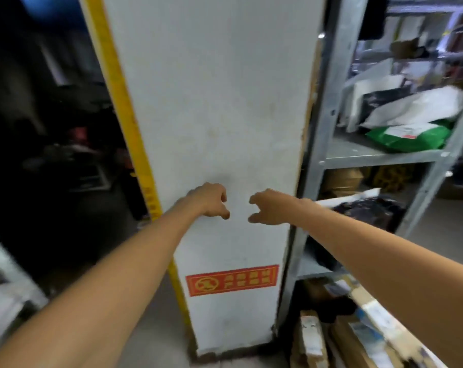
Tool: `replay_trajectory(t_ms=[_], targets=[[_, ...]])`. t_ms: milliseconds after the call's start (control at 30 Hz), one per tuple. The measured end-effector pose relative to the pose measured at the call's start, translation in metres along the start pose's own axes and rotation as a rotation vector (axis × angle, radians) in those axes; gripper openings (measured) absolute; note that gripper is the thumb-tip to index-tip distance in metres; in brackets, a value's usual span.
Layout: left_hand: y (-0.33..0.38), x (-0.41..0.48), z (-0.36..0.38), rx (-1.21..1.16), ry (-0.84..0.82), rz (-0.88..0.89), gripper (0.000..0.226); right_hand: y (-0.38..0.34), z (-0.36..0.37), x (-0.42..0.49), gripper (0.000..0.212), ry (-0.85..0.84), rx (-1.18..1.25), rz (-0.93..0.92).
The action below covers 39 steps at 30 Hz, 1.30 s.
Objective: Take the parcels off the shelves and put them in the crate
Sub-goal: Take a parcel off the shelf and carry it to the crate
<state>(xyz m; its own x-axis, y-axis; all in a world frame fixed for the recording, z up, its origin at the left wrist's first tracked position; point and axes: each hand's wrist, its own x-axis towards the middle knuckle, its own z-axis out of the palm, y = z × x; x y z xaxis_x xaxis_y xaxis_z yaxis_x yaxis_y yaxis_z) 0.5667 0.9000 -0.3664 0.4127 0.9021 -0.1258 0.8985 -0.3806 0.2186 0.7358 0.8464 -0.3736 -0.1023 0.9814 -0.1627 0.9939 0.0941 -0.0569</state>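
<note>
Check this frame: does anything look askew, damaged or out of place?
The left hand and right hand reach empty toward a white pillar, not the shelves. Its base is chipped and ragged. Parcels on the shelf lie heaped at angles.

white plastered pillar (211, 102) at centre, yellow edge strip (119, 96) along its 9 o'clock side. red rectangular sticker (231, 280) at 6, yellow print. grey metal shelf rack (328, 115) at 3: green plastic mailer (400, 142) with white label, white plastic mailers (416, 107), black plastic bag (371, 211). brown cardboard boxes (341, 338) at 5.
</note>
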Motion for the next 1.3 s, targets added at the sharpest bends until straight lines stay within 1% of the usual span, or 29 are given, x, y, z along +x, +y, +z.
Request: replay_trajectory(t_ms=[67,200,267,300,367,500,600,767,900,967,1033,1067,1133,1167,1200,1267,1300], targets=[[-0.04,-0.031,-0.01,-0.004,0.02,-0.099,0.054,-0.051,-0.005,0.01,0.057,0.017,0.003,-0.117],[-0.145,-0.132,-0.03,-0.004,0.046,-0.35,0.051,-0.19,-0.009,0.018,0.05,0.001,-0.028,-0.397],[-0.189,-0.187,-0.034,-0.018,0.061,-0.481,0.054,-0.254,-0.007,0.012,0.047,-0.002,-0.023,-0.487],[-0.207,-0.215,-0.036,-0.018,0.069,-0.541,0.055,-0.284,-0.006,0.007,0.051,-0.018,-0.008,-0.525],[-0.24,-0.272,-0.037,-0.015,0.074,-0.649,0.053,-0.337,-0.004,-0.008,0.058,-0.072,0.001,-0.608],[-0.285,-0.379,-0.035,-0.047,0.096,-0.879,0.054,-0.432,0.007,-0.041,0.055,-0.118,-0.024,-0.817],[-0.302,-0.437,-0.026,-0.084,0.105,-1.017,0.053,-0.482,0.017,-0.062,0.054,-0.118,-0.055,-0.962],[-0.314,-0.484,-0.008,-0.123,0.145,-1.194,0.05,-0.525,0.028,-0.065,0.049,-0.147,-0.069,-1.1],[-0.313,-0.468,-0.003,-0.138,0.169,-1.276,0.053,-0.527,0.032,-0.042,0.048,-0.161,-0.093,-1.183],[-0.311,-0.448,-0.002,-0.127,0.194,-1.287,0.052,-0.525,0.033,-0.024,0.037,-0.174,-0.111,-1.227],[-0.312,-0.43,0.003,-0.139,0.222,-1.297,0.052,-0.525,0.038,-0.002,0.014,-0.159,-0.125,-1.252],[-0.313,-0.423,0.006,-0.144,0.222,-1.302,0.052,-0.525,0.041,0.007,0.017,-0.149,-0.119,-1.263],[-0.315,-0.413,0.015,-0.143,0.198,-1.311,0.052,-0.527,0.047,0.021,0.031,-0.158,-0.123,-1.279],[-0.317,-0.41,0.02,-0.141,0.187,-1.316,0.052,-0.53,0.052,0.026,0.033,-0.172,-0.137,-1.286],[-0.32,-0.408,0.024,-0.146,0.182,-1.322,0.052,-0.534,0.058,0.032,0.031,-0.187,-0.155,-1.285],[-0.331,-0.404,0.032,-0.172,0.176,-1.338,0.054,-0.545,0.069,0.044,0.019,-0.218,-0.168,-1.292],[-0.338,-0.403,0.036,-0.186,0.174,-1.348,0.055,-0.553,0.074,0.049,0.017,-0.244,-0.165,-1.303]])
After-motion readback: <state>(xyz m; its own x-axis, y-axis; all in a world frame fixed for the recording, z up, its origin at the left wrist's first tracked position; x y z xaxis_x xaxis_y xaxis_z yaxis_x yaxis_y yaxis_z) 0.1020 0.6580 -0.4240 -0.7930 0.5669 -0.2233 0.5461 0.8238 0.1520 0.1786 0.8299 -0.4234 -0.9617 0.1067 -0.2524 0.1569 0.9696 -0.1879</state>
